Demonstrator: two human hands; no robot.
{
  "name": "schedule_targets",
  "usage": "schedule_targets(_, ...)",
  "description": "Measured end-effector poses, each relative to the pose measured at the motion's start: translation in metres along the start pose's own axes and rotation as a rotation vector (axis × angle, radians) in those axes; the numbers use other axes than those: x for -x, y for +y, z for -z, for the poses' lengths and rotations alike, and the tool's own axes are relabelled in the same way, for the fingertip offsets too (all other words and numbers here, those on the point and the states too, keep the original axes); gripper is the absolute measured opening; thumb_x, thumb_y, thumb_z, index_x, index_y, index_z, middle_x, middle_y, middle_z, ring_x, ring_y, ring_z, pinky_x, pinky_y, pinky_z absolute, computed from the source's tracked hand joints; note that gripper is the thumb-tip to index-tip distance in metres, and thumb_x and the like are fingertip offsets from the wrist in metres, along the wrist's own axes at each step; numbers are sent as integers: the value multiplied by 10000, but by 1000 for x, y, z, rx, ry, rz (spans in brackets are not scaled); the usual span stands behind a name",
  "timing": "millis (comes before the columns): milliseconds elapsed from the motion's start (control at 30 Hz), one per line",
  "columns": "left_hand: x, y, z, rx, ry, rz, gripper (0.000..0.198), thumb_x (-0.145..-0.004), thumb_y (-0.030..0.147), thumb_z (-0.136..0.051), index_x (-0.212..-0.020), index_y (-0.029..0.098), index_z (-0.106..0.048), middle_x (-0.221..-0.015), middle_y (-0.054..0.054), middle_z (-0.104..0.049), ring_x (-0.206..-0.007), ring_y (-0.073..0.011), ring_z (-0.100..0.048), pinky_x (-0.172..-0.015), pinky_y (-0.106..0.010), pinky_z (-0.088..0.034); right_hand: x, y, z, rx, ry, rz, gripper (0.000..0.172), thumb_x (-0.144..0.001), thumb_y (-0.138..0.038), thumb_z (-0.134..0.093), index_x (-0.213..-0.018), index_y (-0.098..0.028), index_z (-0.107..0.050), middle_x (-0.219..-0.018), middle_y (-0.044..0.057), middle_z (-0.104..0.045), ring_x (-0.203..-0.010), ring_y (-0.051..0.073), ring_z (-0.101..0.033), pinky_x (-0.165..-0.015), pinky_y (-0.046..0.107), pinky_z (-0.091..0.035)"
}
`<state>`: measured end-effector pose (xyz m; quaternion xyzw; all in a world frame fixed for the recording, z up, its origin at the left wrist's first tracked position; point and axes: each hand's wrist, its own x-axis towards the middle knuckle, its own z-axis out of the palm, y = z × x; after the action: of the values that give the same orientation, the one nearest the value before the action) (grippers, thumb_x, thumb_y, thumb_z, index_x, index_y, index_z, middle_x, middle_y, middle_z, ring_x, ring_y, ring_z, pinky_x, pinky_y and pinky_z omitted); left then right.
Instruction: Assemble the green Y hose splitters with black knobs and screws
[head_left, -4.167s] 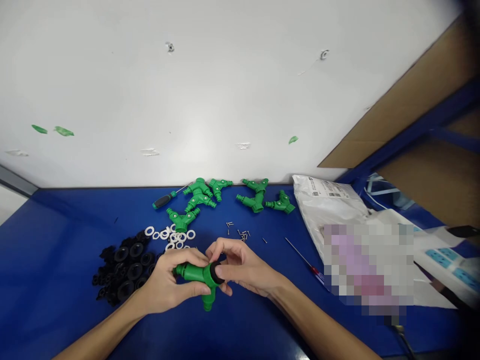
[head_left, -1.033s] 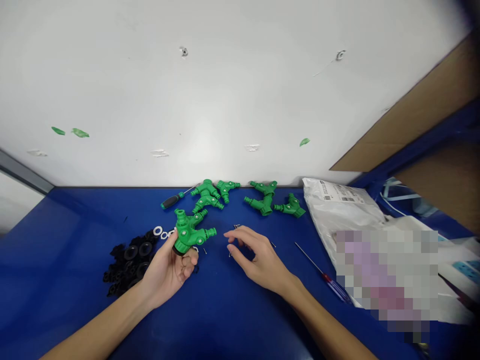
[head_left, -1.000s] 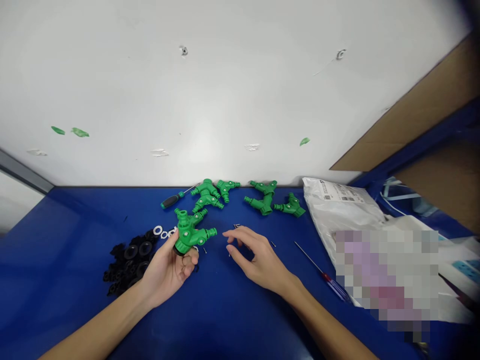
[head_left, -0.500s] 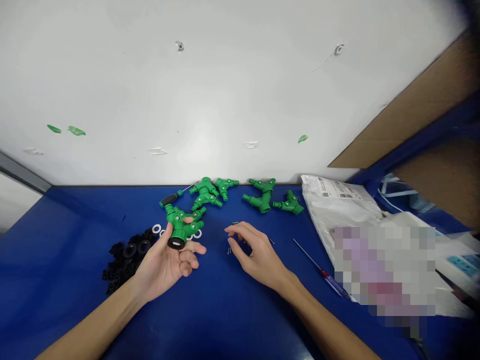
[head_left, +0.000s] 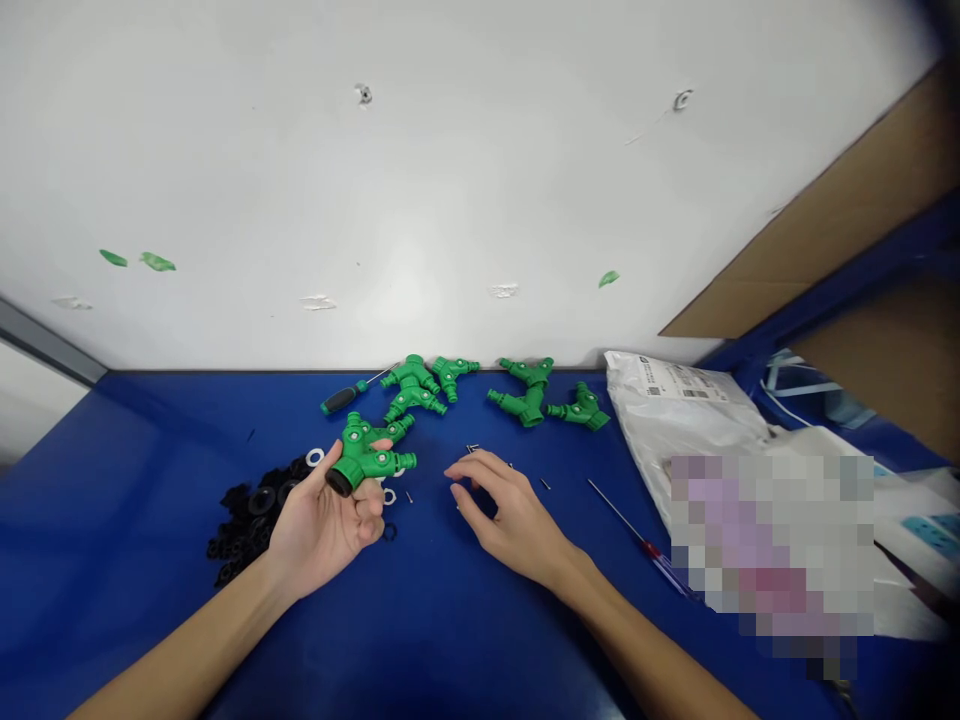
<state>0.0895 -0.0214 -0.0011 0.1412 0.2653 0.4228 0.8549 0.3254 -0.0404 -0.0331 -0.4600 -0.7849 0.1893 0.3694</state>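
A green Y-shaped hose splitter (head_left: 366,458) rests in my left hand (head_left: 319,535), pinched between thumb and fingers, its black-ringed end turned toward me. Part of another green splitter (head_left: 399,424) shows behind it. My right hand (head_left: 514,510) hovers low over small screws (head_left: 472,448), palm down. Its thumb and forefinger are curved with a gap between them, and I see nothing held there. One loose screw (head_left: 545,484) lies to the right of that hand, another between my hands. White washers (head_left: 315,458) lie around my left hand, some partly hidden.
Black fittings (head_left: 240,520) are heaped at left. Several green splitters (head_left: 517,400) line the wall, near a dark-handled screwdriver (head_left: 341,398). Another screwdriver (head_left: 637,535) lies at right, beside white plastic bags (head_left: 667,400) and a blurred area.
My left hand has turned the splitter, swinging its black-ringed end left, and its fingers have curled in. The right hand has shifted slightly left.
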Motion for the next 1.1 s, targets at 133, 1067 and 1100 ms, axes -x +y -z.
schedule_targets(133, -2, 0, -2, 24, 24, -36, 556, -1062, 344, -193, -943, 130, -692, -666, -130, -730, -474, -145, -656, -488, -229, -537, 0, 0, 0, 10, -10, -5, 140, -952, -142, -529, -1025, -193, -637, -975, 69, -697, -943, 220, -661, -971, 449, -522)
schedule_targets(1067, -1, 20, -4, -284, 88, -433, 125, -782, 136, -692, -892, 192, -715, -1287, -88, -664, -944, -224, -706, -725, -296, -591, -4, 2, 5, 114, 41, 13, 124, -933, -164, -559, -983, -213, -661, -946, 59, -715, -894, 228, -654, -811, 386, -545)
schedule_targets(1100, -1, 20, -4, -291, 92, -449, 158, -781, 151, -694, -932, 192, -721, -1268, -100, -673, -937, -227, -706, -734, -305, -589, -5, 3, 8, 122, 63, 10, 121, -926, -171, -568, -976, -220, -666, -942, 53, -718, -889, 226, -659, -812, 383, -544)
